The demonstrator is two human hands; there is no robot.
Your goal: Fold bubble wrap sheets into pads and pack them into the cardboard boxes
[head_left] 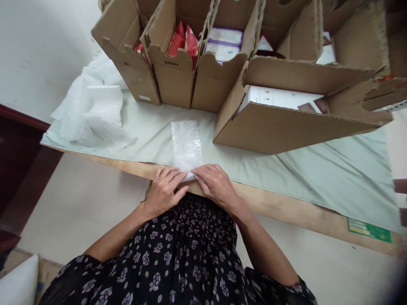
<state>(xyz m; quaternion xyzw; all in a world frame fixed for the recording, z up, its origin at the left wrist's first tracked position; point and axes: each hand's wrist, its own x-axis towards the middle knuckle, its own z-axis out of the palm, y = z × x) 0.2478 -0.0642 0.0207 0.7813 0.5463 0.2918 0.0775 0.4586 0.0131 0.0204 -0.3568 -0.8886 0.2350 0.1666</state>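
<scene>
A narrow strip of clear bubble wrap (pixel 187 144) lies on the pale green cloth, its near end at the front edge of the table. My left hand (pixel 165 189) and my right hand (pixel 218 184) are on that near end, one at each side, with the fingertips almost meeting. Fingers of both hands are bent and pressed together on the wrap, which looks folded or rolled there. Whether anything is inside the fold is hidden.
Loose bubble wrap (pixel 92 106) is heaped at the table's left end. Several cardboard bins (pixel 174 76) with red and white packages line the back. Another cardboard bin (pixel 273 131) holding a white box (pixel 280 96) lies nearer on the right.
</scene>
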